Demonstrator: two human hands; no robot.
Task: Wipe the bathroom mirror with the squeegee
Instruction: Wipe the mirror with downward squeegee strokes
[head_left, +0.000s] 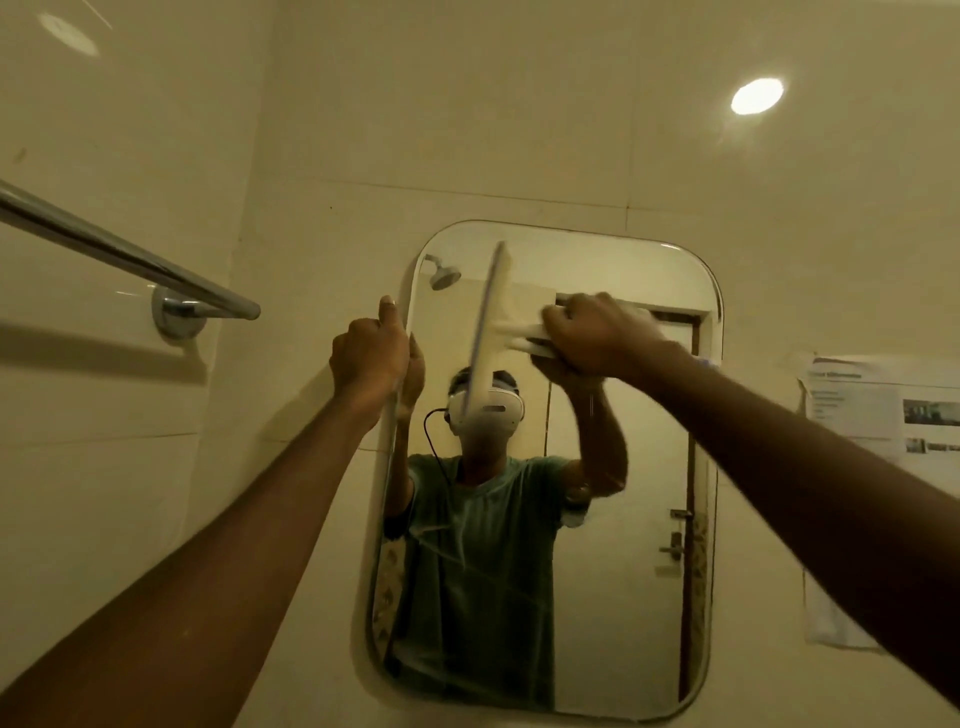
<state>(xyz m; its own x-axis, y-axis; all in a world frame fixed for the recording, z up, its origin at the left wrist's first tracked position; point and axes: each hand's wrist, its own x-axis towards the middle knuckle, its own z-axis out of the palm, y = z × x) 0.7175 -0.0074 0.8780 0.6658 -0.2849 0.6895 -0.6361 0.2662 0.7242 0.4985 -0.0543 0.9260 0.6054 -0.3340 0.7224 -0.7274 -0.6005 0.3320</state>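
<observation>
A rounded rectangular mirror (644, 467) hangs on the tiled wall ahead. My right hand (597, 335) is closed around the handle of a white squeegee (491, 322). Its long blade stands nearly upright against the upper part of the glass, slightly tilted, left of my fist. My left hand (371, 356) grips the mirror's left edge near the top, thumb up. The glass reflects a person in a green shirt with a white headset, and both arms.
A chrome towel bar (130, 260) sticks out from the left wall, close to my left arm. A printed paper notice (857, 415) is stuck on the wall right of the mirror. A ceiling light (757, 96) glows above.
</observation>
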